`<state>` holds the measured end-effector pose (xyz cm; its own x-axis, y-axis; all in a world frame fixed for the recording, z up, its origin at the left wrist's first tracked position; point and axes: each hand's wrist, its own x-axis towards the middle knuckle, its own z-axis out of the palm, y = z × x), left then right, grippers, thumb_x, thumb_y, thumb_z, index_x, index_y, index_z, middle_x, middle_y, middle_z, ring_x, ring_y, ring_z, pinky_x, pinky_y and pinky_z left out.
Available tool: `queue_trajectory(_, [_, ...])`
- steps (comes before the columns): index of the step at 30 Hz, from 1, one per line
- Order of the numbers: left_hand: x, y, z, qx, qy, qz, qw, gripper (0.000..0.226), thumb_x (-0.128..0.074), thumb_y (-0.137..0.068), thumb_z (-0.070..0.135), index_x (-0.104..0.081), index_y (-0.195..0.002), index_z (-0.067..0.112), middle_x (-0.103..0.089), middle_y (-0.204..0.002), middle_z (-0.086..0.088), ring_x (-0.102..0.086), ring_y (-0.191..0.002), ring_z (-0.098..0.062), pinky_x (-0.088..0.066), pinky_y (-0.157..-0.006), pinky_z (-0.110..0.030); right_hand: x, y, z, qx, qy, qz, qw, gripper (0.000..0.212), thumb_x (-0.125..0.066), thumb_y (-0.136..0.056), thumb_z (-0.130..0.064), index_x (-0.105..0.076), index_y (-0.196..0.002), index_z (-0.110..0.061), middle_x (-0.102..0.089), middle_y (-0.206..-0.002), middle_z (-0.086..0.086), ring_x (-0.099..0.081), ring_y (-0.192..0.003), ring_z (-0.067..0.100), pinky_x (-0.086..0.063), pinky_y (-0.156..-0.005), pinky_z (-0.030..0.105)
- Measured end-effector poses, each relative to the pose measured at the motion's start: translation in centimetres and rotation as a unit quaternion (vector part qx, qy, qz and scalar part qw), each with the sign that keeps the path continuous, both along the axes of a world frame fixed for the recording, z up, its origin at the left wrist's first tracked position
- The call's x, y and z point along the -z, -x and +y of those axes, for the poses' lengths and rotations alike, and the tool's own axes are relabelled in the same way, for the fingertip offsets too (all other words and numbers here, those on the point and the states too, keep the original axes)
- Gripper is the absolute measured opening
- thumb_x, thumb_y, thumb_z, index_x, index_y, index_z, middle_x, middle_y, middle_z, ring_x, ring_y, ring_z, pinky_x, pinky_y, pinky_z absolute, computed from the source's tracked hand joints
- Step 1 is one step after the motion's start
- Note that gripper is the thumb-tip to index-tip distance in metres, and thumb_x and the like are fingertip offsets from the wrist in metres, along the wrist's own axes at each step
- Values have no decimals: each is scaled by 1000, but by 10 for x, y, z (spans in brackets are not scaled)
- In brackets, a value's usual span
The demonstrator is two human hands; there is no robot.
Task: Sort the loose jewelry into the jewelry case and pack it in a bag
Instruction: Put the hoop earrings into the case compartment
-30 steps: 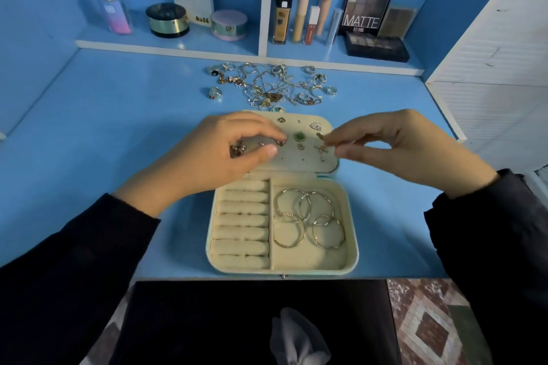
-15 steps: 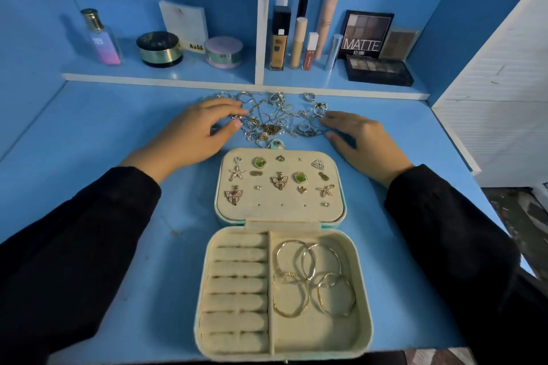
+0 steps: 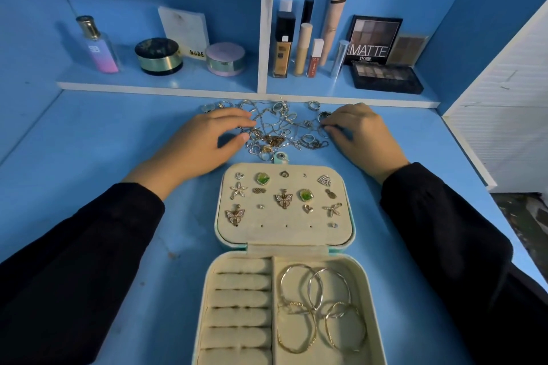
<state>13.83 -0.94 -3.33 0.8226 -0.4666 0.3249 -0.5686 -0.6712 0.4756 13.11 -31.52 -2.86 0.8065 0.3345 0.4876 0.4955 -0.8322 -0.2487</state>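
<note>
The open jewelry case (image 3: 360, 272) lies on the blue desk near me. Its lid panel (image 3: 284, 234) carries several stud and pendant earrings, among them butterflies, starfish and two green stones. The base holds empty ring rolls (image 3: 240, 299) on the left and several hoops (image 3: 320, 305) on the right. Beyond the lid lies a tangled pile of loose rings and chains (image 3: 281, 127). My left hand (image 3: 204, 139) reaches onto the pile's left side, fingertips touching it, thumb held apart. My right hand (image 3: 358, 133) sits at the pile's right edge, fingers bent down onto rings; any grip is hidden.
A low shelf edge (image 3: 237, 92) runs just behind the pile, with a perfume bottle (image 3: 99, 47), round jars, upright makeup tubes (image 3: 302, 47) and a MATTE palette (image 3: 373, 38) on it. A white slatted panel (image 3: 504, 115) bounds the desk on the right.
Both hands left the case lid and went forward to the loose pile. My view shifted forward, so the case now sits lower in frame. The right fingers have closed in on the pile's edge.
</note>
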Motion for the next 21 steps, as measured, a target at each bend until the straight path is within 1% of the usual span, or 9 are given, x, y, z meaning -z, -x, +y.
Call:
queue_trajectory(3, [2,-3,-2,8,1,-3,1000,27,-60,-96,26,-68,-121,21,-62,-129,5,-56,-120,-10,-44,-106,-33,-1,-4,5,7,-10,13,1000,16,-65,-88,-4,-74,-100,-7,-68,-94,11,-58,-90,32,-49,-79,35])
queue_trajectory(6, [3,-6,-2,16,6,-4,1000,30,-57,-94,34,-70,-118,21,-64,-126,6,-58,-116,-8,-46,-104,-34,-2,-8,7,12,-23,29,999,16,-64,-87,-2,-75,-98,-8,-68,-93,11,-58,-91,32,-49,-81,37])
queue_trajectory(8, [3,-6,-3,15,9,-1,1000,32,-55,-93,36,-71,-117,21,-65,-125,6,-59,-116,-8,-46,-103,-34,-2,-12,7,11,-29,38,999,16,-64,-86,-1,-75,-95,-8,-69,-91,10,-58,-90,33,-49,-81,39])
queue_trajectory(11, [4,-7,-3,14,11,-3,1000,29,-57,-95,33,-71,-117,20,-64,-126,5,-58,-116,-9,-46,-104,-35,-2,-14,7,9,-30,45,999,19,-63,-85,2,-75,-93,-10,-70,-91,9,-58,-89,33,-50,-80,39])
queue_trajectory(14, [4,-6,-3,14,17,-4,1000,30,-57,-94,33,-71,-117,19,-64,-126,5,-59,-116,-9,-46,-104,-35,-4,-14,7,3,-20,52,998,20,-62,-83,4,-74,-91,-10,-69,-89,9,-57,-87,31,-48,-78,37])
queue_trajectory(18, [4,-5,-4,13,21,-3,1000,27,-59,-96,29,-70,-118,20,-64,-127,6,-58,-117,-9,-45,-105,-36,-6,-13,6,-4,-10,64,998,19,-61,-83,4,-72,-91,-9,-66,-87,11,-54,-83,27,-47,-76,36])
queue_trajectory(21, [4,-5,-3,12,26,-9,1000,26,-60,-96,27,-70,-118,19,-64,-126,5,-58,-117,-9,-45,-105,-36,-6,-12,5,-8,-10,68,998,18,-60,-85,4,-71,-93,-8,-66,-89,10,-53,-84,24,-42,-77,29])
